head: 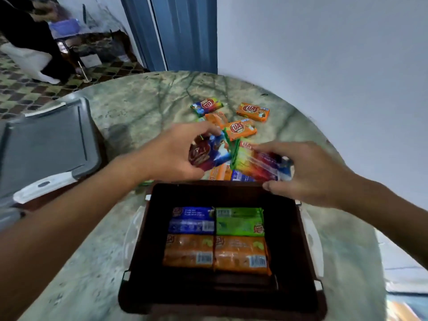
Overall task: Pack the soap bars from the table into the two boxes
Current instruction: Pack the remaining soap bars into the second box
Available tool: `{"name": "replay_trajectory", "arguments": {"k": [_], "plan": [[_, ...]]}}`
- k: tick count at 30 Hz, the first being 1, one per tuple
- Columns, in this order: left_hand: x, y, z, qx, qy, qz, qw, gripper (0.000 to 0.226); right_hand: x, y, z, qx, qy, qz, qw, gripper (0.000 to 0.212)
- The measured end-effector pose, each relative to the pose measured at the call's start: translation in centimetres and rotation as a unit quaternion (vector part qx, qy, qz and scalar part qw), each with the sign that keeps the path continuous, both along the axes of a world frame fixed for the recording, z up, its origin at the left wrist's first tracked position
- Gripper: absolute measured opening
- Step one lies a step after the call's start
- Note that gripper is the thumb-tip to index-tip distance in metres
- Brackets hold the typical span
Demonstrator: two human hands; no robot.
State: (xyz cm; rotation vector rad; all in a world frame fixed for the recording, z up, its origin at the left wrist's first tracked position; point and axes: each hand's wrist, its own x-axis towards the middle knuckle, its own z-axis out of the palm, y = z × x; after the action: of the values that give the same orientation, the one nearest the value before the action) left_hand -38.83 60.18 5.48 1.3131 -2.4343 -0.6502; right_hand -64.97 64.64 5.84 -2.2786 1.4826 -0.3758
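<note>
A dark brown box (308, 269) stands open at the table's near edge. Inside lie several wrapped soap bars: a blue one (192, 220), a green one (239, 222) and two orange ones (215, 253). Just beyond the box's far rim, my left hand (171, 154) grips a blue and red soap bar (208, 152). My right hand (308, 172) holds a rainbow-coloured soap bar (257, 163) beside it. More loose soap bars lie farther back: an orange one (253, 111), a multicoloured one (206, 106) and another orange one (240, 129).
A grey lid or tray (46, 144) with white clips lies at the table's left edge. The round marbled table (143, 105) stands against a white wall on the right. A person stands on the tiled floor at far left.
</note>
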Motion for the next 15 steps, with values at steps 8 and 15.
{"name": "replay_trajectory", "arguments": {"k": [8, 15], "plan": [[1.4, 7.3, -6.6, 0.028, -0.182, -0.087, 0.979, 0.071, 3.9, 5.2, -6.5, 0.013, 0.213, 0.093, 0.972, 0.064], [0.7, 8.6, -9.7, -0.062, -0.357, -0.041, 0.931, 0.033, 6.4, 6.3, -10.0, -0.033, 0.297, 0.097, 0.949, 0.042]]}}
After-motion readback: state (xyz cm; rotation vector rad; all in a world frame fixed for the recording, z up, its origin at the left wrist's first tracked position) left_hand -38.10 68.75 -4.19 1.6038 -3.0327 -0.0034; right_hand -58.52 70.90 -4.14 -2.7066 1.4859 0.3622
